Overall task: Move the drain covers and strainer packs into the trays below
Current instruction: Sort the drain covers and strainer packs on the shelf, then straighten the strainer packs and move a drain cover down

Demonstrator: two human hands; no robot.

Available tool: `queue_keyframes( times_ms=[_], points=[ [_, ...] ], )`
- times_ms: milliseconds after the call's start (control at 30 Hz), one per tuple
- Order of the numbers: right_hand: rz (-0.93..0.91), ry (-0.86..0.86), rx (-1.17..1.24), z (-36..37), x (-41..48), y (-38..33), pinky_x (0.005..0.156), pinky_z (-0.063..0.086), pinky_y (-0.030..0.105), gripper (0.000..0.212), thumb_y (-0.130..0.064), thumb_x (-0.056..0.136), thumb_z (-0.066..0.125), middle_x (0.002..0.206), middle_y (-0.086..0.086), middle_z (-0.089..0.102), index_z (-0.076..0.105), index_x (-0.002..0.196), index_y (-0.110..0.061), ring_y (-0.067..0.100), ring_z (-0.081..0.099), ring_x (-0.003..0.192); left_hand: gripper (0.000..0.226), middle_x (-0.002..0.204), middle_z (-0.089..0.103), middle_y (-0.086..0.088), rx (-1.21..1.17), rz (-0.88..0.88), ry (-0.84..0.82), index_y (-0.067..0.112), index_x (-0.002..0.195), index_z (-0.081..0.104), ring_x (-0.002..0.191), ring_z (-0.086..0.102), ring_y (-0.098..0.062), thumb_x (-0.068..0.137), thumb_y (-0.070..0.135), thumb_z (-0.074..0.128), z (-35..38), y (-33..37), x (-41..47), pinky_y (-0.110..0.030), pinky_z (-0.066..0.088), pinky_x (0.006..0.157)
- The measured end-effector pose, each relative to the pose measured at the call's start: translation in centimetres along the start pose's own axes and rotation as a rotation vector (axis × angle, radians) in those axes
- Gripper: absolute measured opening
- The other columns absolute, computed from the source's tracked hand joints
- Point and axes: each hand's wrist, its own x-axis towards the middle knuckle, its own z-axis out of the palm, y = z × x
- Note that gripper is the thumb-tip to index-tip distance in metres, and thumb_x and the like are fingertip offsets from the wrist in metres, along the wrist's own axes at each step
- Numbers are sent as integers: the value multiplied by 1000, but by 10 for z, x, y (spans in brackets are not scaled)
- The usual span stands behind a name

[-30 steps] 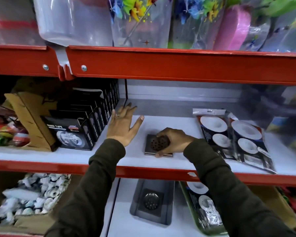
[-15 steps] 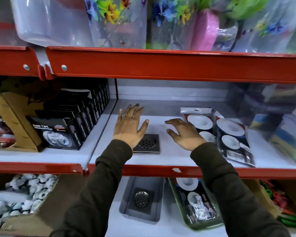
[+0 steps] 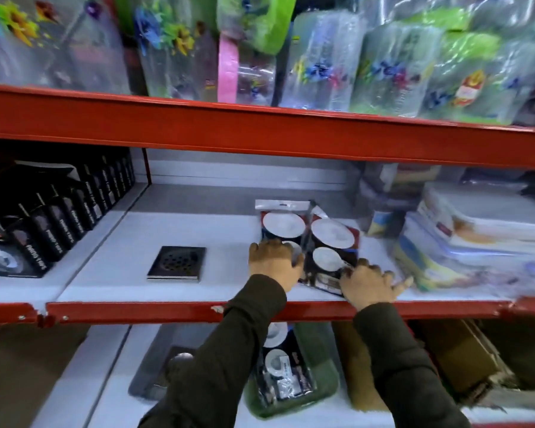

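Red-edged shelf (image 3: pixel 136 310): both hands' grips closing on strainer packs (image 3: pixel 315 239), left hand (image 3: pixel 272 264) and right hand (image 3: pixel 368 284) at near edges, whether they pinched unclear. Light, slippery film; hold edges. Drain cover (image 3: pixel 177 262) lay left of grips.

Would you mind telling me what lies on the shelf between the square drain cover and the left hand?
Nothing: in the head view, only bare white shelf separates the square drain cover from the left hand.

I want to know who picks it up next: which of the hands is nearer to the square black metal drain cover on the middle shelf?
Left. The left hand lies just right of the square black metal drain cover; the right hand is farther right.
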Motion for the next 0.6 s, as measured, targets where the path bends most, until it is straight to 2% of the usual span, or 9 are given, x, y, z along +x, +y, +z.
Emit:
queue_keyframes(
  times_ms=[100,167,233,300,367,467,600],
  points=[
    [-51,-22,65,4,3,7,114,-3,70,38,-34,91,44,125,16,61,55,121,-14,40,45,130,34,125,61,-9,35,-3,-36,22,117,65,117,56,-32,93,39,47,12,17,0,-40,37,98],
    [-125,-33,192,1,7,4,115,8,66,40,-30,91,48,127,14,59,52,129,-21,38,49,127,34,129,60,-8,28,-39,-1,21,122,61,119,55,-31,92,34,50,11,19,-3,-40,37,100],
    [-220,-39,358,-5,9,-2,112,23,55,45,-27,92,50,135,12,55,48,138,-26,35,52,125,33,126,60,-9,38,-90,73,21,120,61,117,55,-31,91,32,50,5,16,-7,-41,37,98],
    [-314,-48,454,-6,10,-9,108,33,49,48,-26,93,53,140,11,52,46,140,-25,35,52,126,34,122,61,-9,66,-164,116,18,119,61,115,55,-32,90,32,50,-3,11,-12,-43,38,98],
    [-375,-88,477,-2,11,-19,106,40,49,49,-30,91,58,138,10,57,47,139,-24,35,54,125,40,123,58,-10,80,-258,71,15,122,59,117,55,-33,88,34,52,-8,5,-14,-43,39,99],
    [-412,-144,433,6,9,-28,102,45,48,50,-34,89,58,133,10,62,49,138,-24,37,54,122,50,132,52,-13,64,-397,-83,13,129,52,123,51,-36,88,41,52,-5,-5,-18,-45,38,101],
    [-397,-97,457,14,11,-25,99,47,46,42,-32,94,54,128,20,63,55,129,-9,43,51,118,51,131,56,-13,-191,-455,-119,13,130,52,122,53,-35,88,43,53,4,-12,-22,-43,39,104]
  ],
)
